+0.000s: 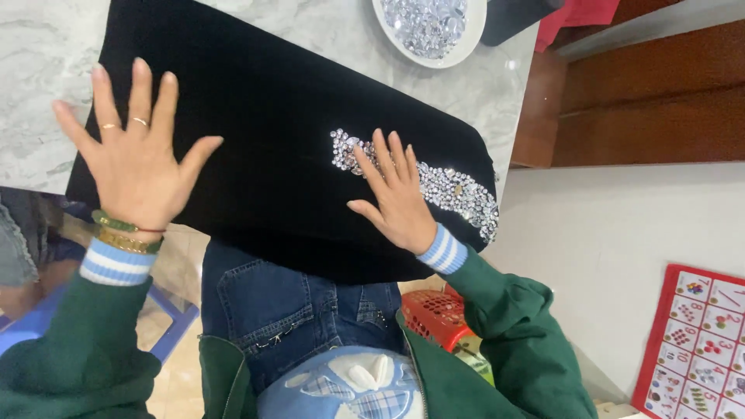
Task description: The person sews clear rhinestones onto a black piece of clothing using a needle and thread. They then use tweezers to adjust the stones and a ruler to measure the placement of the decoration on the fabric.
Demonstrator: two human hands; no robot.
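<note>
A wide piece of black velvet-like fabric (pixel 264 147) lies spread over the edge of a pale grey marble table (pixel 46 70), its near edge hanging towards the person's denim-clad lap (pixel 295 310). The left hand (pixel 136 159) is flat and open on the cloth's left part, fingers fanned wide, gripping nothing; two thin gold rings sit on its fingers, and a green bead bracelet (pixel 116 223) and a gold one circle the wrist. The right hand (pixel 396 194) also lies open, palm down, pressing on the cloth with its fingertips resting on a slanting band of clear sparkling rhinestones (pixel 458 194) fixed to the fabric's right side. Both sleeves are dark green with blue-and-white striped cuffs. At the far table edge stands a round white plate (pixel 466 43) heaped with loose clear crystals. A red plastic basket (pixel 434 314) sits low beside the right forearm
</note>
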